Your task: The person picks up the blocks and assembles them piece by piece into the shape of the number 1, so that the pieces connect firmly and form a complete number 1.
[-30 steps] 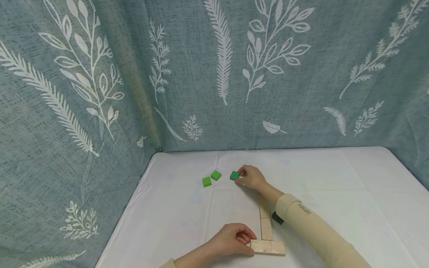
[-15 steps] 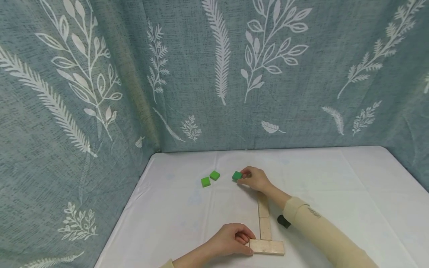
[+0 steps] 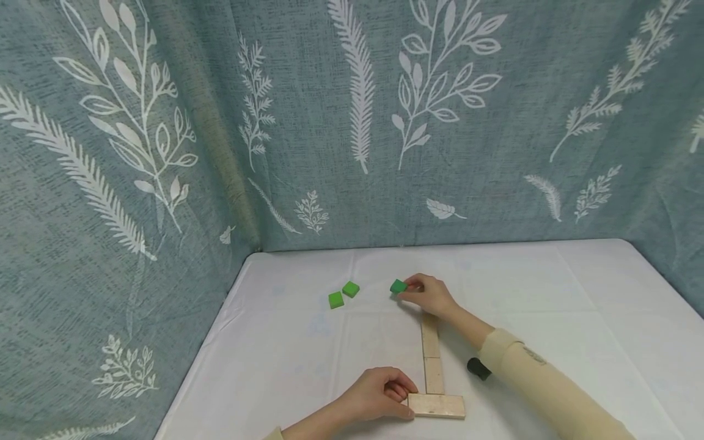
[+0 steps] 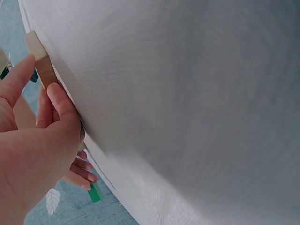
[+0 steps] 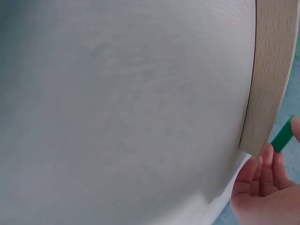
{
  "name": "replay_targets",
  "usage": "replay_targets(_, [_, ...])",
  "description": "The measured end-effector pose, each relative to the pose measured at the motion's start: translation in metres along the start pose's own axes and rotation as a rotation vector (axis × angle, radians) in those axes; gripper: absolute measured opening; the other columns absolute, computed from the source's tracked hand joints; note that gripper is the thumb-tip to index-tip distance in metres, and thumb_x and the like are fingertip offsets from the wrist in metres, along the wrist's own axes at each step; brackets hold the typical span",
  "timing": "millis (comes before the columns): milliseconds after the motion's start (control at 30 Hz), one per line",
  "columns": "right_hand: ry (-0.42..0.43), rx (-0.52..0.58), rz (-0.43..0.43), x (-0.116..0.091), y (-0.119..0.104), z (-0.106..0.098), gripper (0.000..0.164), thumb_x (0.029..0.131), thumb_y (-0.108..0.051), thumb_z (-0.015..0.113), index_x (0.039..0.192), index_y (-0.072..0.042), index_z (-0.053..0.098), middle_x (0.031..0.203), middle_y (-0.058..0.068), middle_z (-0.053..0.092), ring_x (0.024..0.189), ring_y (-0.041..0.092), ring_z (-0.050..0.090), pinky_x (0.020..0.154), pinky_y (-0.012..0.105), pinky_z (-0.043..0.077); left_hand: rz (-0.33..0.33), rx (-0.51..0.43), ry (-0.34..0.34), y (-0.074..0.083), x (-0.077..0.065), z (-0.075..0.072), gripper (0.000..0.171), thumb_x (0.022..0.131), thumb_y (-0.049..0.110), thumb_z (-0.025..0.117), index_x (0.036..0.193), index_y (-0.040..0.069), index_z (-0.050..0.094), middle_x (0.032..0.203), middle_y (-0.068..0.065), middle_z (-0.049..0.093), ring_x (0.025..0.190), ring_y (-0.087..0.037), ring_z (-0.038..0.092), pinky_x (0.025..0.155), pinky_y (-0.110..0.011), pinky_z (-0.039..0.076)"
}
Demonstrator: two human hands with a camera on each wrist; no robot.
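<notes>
My left hand (image 3: 379,394) pinches the left end of a flat wooden block (image 3: 436,406) lying crosswise at the front of the table. From that block, a row of similar wooden blocks (image 3: 433,374) runs away toward the back. Just past the row's far end, my right hand (image 3: 431,295) holds a dark green block (image 3: 398,286) between thumb and fingertips. The left wrist view shows thumb and finger on either side of the wooden block's end (image 4: 46,70). In the right wrist view the green block (image 5: 283,136) appears beyond the end of a wooden block (image 5: 269,70).
Two light green blocks (image 3: 336,299) lie at the back left, close together. A small black object (image 3: 478,368) sits right of the wooden row, beside the right sleeve. A white cloth (image 3: 275,342) covers the table, with a blue-green leaf-patterned curtain (image 3: 330,122) behind.
My right hand has moved a little to the right with the dark green block, away from the light green blocks. More of the black object shows. My left hand stays at the wooden block.
</notes>
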State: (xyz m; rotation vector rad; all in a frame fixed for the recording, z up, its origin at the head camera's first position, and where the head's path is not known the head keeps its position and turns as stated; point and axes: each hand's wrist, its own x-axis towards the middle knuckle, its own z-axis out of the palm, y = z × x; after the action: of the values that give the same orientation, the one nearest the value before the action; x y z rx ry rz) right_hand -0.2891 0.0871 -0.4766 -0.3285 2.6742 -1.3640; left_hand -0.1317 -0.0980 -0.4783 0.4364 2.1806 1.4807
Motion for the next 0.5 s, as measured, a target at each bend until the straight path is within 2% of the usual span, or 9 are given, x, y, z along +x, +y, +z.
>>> replay_targets(300, [0.004, 0.006, -0.01, -0.01, 0.009, -0.006, 0.039, 0.089, -0.03, 0.071, 0.115, -0.003, 0.064, 0.1, 0.006, 0.065, 0.092, 0.021, 0.059, 0.071, 0.032, 0.049, 0.003, -0.009, -0.006, -0.001, 0.001, 0.0, 0.026, 0.072, 0.0, 0.083, 0.094, 0.007, 0.071, 0.077, 0.005, 0.06, 0.067, -0.002, 0.054, 0.065, -0.015, 0.046])
replay_targets(500, [0.009, -0.016, -0.019, -0.016, 0.013, -0.01, 0.037, 0.089, -0.029, 0.071, 0.114, -0.002, 0.065, 0.098, 0.005, 0.066, 0.089, 0.019, 0.059, 0.072, 0.033, 0.049, 0.002, -0.008, -0.003, -0.001, 0.001, 0.0, 0.026, 0.072, 0.0, 0.083, 0.094, 0.007, 0.071, 0.077, 0.005, 0.06, 0.068, -0.002, 0.054, 0.065, -0.015, 0.046])
